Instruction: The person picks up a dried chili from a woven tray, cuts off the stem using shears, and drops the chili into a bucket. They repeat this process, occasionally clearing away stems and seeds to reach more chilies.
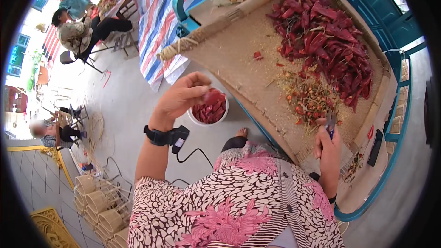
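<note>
My left hand (186,95) hovers over a white bucket (193,118) holding cut red chili pieces (212,111). Its fingers are curled with the thumb apart from them. A blurred red chili piece (214,95) hangs just beyond the thumb tip, seemingly loose in the air. In my right hand (328,144) is a pair of scissors (330,124) with blue on its handles, fingers wrapped round it. The blades point at a heap of stems and seeds (305,96) on a woven tray (239,59). Whole dried red chilies (321,36) are piled on the tray's far side.
A teal metal frame (390,179) surrounds the tray. A black phone-like object (375,148) lies at its right. Striped sheeting (156,27) hangs ahead. Several people sit at the left, beyond stacked woven baskets (110,220). A black cable (195,152) runs from my left wrist.
</note>
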A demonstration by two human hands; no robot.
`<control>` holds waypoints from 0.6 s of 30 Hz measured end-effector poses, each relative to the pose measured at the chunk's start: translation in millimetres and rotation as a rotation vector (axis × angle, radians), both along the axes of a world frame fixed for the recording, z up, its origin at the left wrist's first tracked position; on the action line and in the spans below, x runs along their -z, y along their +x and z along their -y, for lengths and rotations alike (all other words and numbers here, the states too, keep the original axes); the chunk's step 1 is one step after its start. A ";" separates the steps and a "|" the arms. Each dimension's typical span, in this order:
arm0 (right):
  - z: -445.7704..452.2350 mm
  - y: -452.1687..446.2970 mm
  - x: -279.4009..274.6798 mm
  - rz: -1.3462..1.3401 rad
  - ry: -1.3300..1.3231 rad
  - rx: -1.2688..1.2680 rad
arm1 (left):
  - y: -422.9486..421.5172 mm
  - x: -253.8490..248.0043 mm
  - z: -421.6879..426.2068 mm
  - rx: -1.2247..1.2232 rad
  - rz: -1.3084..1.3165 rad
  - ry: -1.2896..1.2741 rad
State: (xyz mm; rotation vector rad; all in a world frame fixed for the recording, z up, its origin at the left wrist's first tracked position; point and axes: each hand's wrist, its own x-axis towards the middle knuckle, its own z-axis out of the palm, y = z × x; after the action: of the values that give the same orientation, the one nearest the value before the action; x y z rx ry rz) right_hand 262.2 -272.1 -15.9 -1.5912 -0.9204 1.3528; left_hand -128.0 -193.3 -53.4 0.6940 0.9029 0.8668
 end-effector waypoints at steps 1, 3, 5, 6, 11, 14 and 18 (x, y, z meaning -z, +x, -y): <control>-0.3 -1.2 -0.6 0.002 0.001 0.008 | -13.9 15.2 6.5 -0.023 -0.046 -0.021; 1.0 -2.0 0.7 0.010 0.000 0.009 | -37.5 53.8 17.9 -0.062 -0.138 -0.062; 0.6 -2.9 1.4 0.010 -0.001 0.002 | -51.1 101.1 20.7 -0.089 -0.303 -0.129; 0.9 -2.7 1.8 0.012 -0.002 -0.001 | -54.8 128.0 22.6 -0.101 -0.384 -0.163; 3.3 -1.8 6.2 0.040 -0.007 -0.039 | -70.1 251.5 36.8 -0.030 -0.732 -0.193; 3.3 4.1 5.5 0.041 -0.010 -0.031 | -25.7 182.8 17.5 0.108 -0.837 -0.250; 3.0 6.6 7.6 0.018 -0.009 -0.028 | 28.1 12.2 -2.9 0.566 -0.601 0.098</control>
State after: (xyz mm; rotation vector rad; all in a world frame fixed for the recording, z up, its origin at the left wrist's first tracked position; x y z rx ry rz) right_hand 268.8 -275.1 -23.5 -1.6049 -0.9514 1.3654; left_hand -99.9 -190.3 -65.6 1.2577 1.1132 0.1871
